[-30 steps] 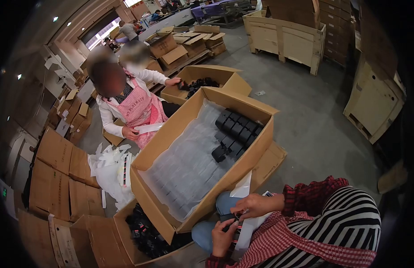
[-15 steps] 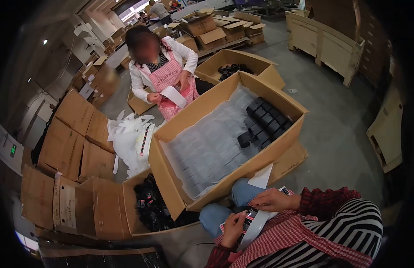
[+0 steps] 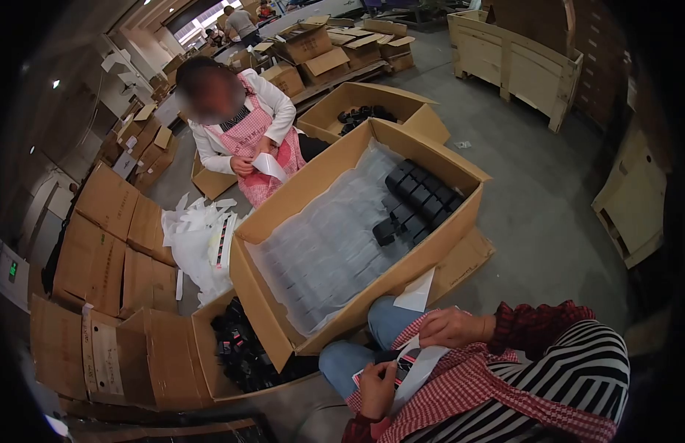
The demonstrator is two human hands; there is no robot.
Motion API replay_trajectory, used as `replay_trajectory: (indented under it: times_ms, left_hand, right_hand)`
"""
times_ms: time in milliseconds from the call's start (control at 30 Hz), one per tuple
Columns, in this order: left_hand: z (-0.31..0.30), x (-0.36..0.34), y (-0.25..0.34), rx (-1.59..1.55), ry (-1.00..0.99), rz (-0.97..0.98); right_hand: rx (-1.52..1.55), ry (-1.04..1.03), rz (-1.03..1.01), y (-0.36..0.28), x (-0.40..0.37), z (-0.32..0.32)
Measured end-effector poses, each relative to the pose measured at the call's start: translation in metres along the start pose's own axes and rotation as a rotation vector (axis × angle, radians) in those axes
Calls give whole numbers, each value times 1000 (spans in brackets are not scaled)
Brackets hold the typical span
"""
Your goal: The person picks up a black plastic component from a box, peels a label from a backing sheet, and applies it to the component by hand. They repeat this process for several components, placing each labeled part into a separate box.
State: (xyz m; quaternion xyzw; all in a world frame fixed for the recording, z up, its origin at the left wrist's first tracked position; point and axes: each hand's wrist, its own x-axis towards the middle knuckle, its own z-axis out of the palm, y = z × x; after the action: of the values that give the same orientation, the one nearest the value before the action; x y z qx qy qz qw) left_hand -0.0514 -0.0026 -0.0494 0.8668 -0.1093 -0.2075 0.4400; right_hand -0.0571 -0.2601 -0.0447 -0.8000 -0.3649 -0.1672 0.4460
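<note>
Item 1: my left hand, lower centre of the frame, fingers curled shut around a small black part with a red-marked label, held over my lap.

Item 2: my right hand, just above and right of the left, fingers closed in a pinch on the upper edge of a white sleeve. The sleeve runs down between both hands and lies against the black part.

Item 3: large cardboard box, centre frame, lined with clear plastic sheet. A cluster of black parts sits at its far right end.

Item 4: open carton, lower left, holding loose black pieces.

Item 5: heap of white bags on the floor, left of the large box.

Item 6: co-worker, upper left, both hands on a white slip.
</note>
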Motion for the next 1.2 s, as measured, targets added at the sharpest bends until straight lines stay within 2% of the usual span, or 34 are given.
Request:
replay_trajectory:
  times_ms: [67, 167, 233, 300, 367, 400, 467, 500, 533, 633, 700, 1000, 1200]
  left_hand:
    - [-3, 0, 9, 107, 159, 37]
    - [-11, -1, 28, 210, 304, 245]
    - [-17, 4, 43, 188, 401, 294]
    - [-25, 5, 42, 171, 472, 285]
    - [-35, 6, 43, -14, 449, 272]
    - [-35, 6, 45, -11, 457, 258]
    - [-33, 8, 51, -747, 400, 149]
    - [-39, 4, 60, -818, 341, 91]
    - [-40, 3, 59, -817, 351, 85]
    - [-41, 2, 59, -852, 320, 116]
    - [-44, -1, 64, -986, 281, 41]
    - [-54, -3, 71, -987, 225, -14]
    - [-50, -2, 66, -982, 249, 69]
  right_hand:
    - [-30, 54, 7, -1, 8, -14]
    - [-7, 189, 112, 8, 12, -23]
    - [109, 273, 268, 2, 23, -21]
    - [117, 302, 245, 1, 35, -15]
    - [154, 281, 256, -7, 53, -11]
    - [240, 287, 277, -9, 61, -8]
    - [333, 287, 296, -16, 81, -3]
    - [466, 273, 375, -21, 92, 1]
    - [598, 255, 455, -24, 101, 6]
    - [692, 222, 501, -24, 112, 25]
    - [690, 202, 535, -26, 116, 31]
    - [746, 198, 645, -27, 120, 35]
    - [782, 187, 713, -30, 123, 31]
